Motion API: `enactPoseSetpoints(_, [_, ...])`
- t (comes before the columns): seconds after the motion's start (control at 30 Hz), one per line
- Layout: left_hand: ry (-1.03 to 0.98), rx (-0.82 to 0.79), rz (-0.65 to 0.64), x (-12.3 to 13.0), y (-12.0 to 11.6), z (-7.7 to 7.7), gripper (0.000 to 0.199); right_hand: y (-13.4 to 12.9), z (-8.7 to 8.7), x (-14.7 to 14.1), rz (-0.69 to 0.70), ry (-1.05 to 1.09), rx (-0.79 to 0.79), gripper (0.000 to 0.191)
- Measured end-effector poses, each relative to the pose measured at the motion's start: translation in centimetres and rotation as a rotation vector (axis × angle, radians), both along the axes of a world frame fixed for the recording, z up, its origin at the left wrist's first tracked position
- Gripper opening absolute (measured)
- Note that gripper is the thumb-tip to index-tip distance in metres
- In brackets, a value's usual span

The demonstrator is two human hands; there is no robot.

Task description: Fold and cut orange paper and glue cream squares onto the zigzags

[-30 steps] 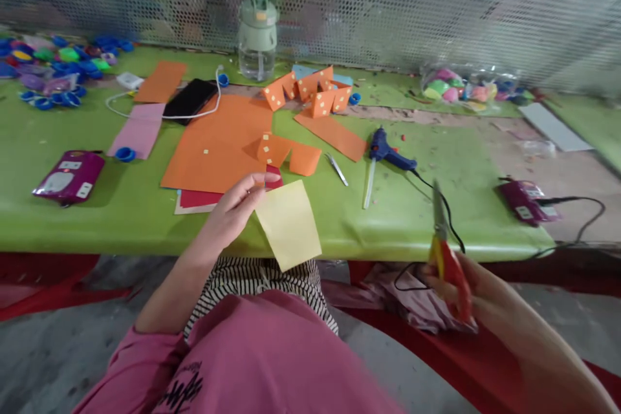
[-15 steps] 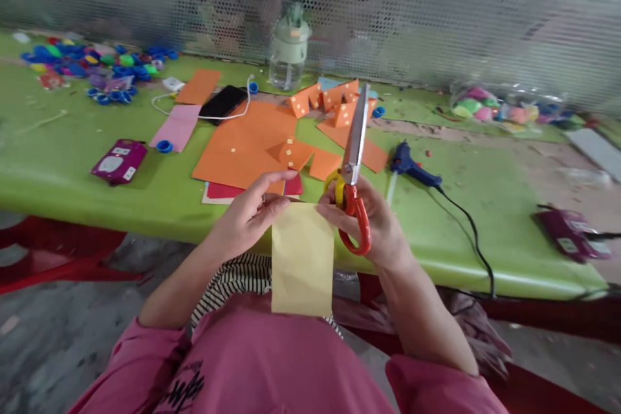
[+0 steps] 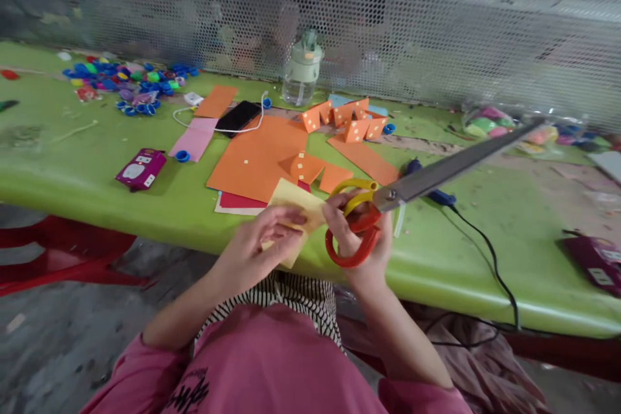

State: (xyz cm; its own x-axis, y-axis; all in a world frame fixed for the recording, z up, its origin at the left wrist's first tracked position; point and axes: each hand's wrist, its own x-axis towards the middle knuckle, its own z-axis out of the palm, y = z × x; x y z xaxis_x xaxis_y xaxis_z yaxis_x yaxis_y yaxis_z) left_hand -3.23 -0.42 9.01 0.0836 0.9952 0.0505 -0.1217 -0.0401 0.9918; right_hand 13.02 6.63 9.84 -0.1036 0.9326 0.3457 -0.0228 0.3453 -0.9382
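Between my hands is a sheet of pale yellow paper [image 3: 286, 197], tilted over the table's front edge. My left hand [image 3: 264, 239] pinches its near part between thumb and fingers. My right hand [image 3: 361, 246] grips the paper's right edge with thumb and fingertips, and scissors [image 3: 441, 171] with red and yellow handles hang in the same hand. Their blades are closed and point to the upper right. Just beyond lie orange paper sheets [image 3: 259, 158] and a cut orange piece [image 3: 334, 178] with small pale squares on it. Red and white sheets stick out beneath the orange.
Folded orange strips [image 3: 356, 129], a phone [image 3: 237, 118] with a white cable and a bottle [image 3: 303, 74] stand or lie farther back. A blue glue gun [image 3: 439, 197] is at right, its black cord running off the edge. Purple power strips [image 3: 140, 169] and colourful caps [image 3: 130, 81] flank the table.
The yellow paper has turned from hanging upright to a tilted pose, and my left hand has shifted onto its near part. The scissors have swung from pointing up to pointing right.
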Motion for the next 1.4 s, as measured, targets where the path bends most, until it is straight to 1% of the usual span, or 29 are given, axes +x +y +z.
enactPoseSetpoints(0.1, [-0.202,0.025,0.090,0.3,2.3,-1.1,0.031,-0.6,-1.0,-0.9,0.085,-0.016,0.025,0.031])
enactPoseSetpoints(0.2, [-0.305,0.027,0.137,-0.2,4.0,-1.6,0.037,-0.8,-2.0,-1.6,0.159,-0.028,0.003,0.037])
enactPoseSetpoints(0.3, [-0.332,0.001,0.181,-0.9,4.5,-1.2,0.040,-0.7,-2.3,-1.7,0.247,-0.054,-0.053,0.044])
enactPoseSetpoints(0.47, [-0.448,-0.092,0.266,-2.4,4.1,-1.0,0.040,-1.3,-2.4,-0.9,0.355,-0.014,-0.165,0.042])
enactPoseSetpoints(0.57, [-0.527,-0.126,0.347,-3.4,4.0,-1.3,0.042,-2.5,-2.8,0.5,0.471,-0.054,-0.314,0.043])
enactPoseSetpoints(0.67, [-0.565,-0.129,0.413,-4.3,3.9,-2.1,0.045,-3.9,-3.4,2.6,0.658,-0.109,-0.553,0.052])
enactPoseSetpoints(0.73, [-0.548,-0.127,0.429,-4.8,3.6,-2.9,0.045,-4.9,-3.7,4.0,0.747,-0.148,-0.683,0.058])
enactPoseSetpoints(0.83, [-0.472,-0.138,0.409,-5.1,2.8,-4.3,0.042,-5.9,-3.9,5.6,0.776,-0.198,-0.829,0.058])
enactPoseSetpoints(0.93, [-0.399,-0.158,0.354,-4.7,1.7,-5.7,0.035,-6.4,-4.0,6.3,0.797,-0.237,-0.954,0.066])
enactPoseSetpoints(0.97, [-0.381,-0.161,0.335,-4.5,1.4,-6.1,0.033,-6.4,-4.2,6.4,0.807,-0.252,-0.981,0.068])
enactPoseSetpoints(1.03, [-0.346,-0.161,0.308,-4.2,0.9,-6.6,0.033,-6.4,-4.6,6.6,0.812,-0.286,-1.004,0.067])
enactPoseSetpoints(1.1, [-0.306,-0.129,0.296,-4.0,1.0,-6.1,0.035,-6.4,-5.0,6.7,0.815,-0.296,-0.981,0.065])
enactPoseSetpoints(1.13, [-0.276,-0.093,0.287,-4.0,1.2,-5.4,0.035,-6.4,-5.1,6.8,0.819,-0.288,-0.946,0.066])
enactPoseSetpoints(1.2, [-0.203,0.022,0.260,-4.0,2.0,-3.5,0.031,-6.4,-5.1,6.8,0.814,-0.276,-0.853,0.068])
enactPoseSetpoints(1.27, [-0.148,0.154,0.282,-4.1,2.7,-1.3,0.030,-6.4,-4.8,6.7,0.781,-0.286,-0.765,0.070])
enactPoseSetpoints(1.3, [-0.133,0.188,0.301,-4.2,3.0,-0.6,0.031,-6.4,-4.6,6.6,0.764,-0.298,-0.728,0.069])
enactPoseSetpoints(1.33, [-0.123,0.184,0.311,-4.2,3.1,-0.2,0.032,-6.5,-4.5,6.5,0.751,-0.311,-0.699,0.069])
enactPoseSetpoints(1.37, [-0.124,0.156,0.309,-4.2,3.1,-0.3,0.033,-6.6,-4.5,6.3,0.745,-0.320,-0.679,0.069])
enactPoseSetpoints(1.4, [-0.134,0.105,0.292,-4.3,3.0,-0.9,0.035,-6.6,-4.6,6.2,0.746,-0.328,-0.661,0.069])
